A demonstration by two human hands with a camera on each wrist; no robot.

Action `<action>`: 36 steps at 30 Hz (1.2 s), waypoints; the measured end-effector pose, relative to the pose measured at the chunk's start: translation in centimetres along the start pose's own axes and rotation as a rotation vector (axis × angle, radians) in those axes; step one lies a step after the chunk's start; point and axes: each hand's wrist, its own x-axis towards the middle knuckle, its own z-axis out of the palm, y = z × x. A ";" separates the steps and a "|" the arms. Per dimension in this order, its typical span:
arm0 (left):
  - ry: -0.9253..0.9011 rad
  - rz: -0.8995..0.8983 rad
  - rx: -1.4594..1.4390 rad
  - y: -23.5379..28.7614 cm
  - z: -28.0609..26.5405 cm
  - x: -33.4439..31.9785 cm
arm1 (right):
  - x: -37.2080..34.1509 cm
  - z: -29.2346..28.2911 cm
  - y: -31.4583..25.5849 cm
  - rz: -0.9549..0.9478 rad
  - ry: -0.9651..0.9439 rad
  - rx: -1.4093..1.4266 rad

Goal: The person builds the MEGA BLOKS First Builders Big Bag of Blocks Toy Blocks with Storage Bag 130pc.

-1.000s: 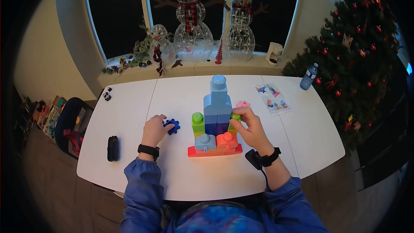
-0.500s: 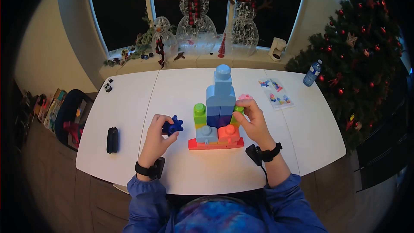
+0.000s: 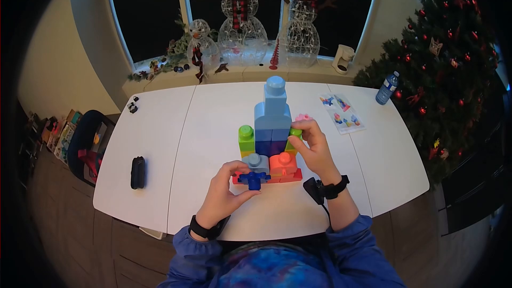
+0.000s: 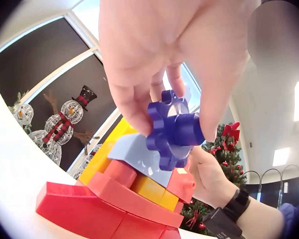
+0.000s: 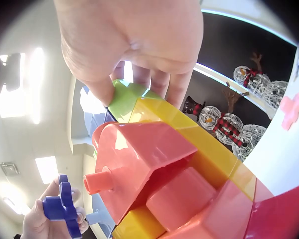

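Observation:
Between thumb and fingers, the left hand pinches a dark blue gear, held just in front of the grey-blue block with a side peg. In the left wrist view the gear has a round stub facing the thumb. The right hand grips the green block on the right side of the block build, whose tall middle is light blue. An orange-red block with a side peg sits beside the grey-blue one. Whether gear and peg touch cannot be told.
Behind the build lies a pink gear. A printed sheet and a water bottle are at the right back. A black case lies at left, small black items farther back.
The left hand has picked up the blue gear from the table and carried it right, to the front of the build. The right hand has stayed at the green block.

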 end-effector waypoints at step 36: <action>-0.263 -0.206 -0.484 -5.7 -0.7 7.2 | 5.6 -5.1 2.6 0.207 -0.091 -0.289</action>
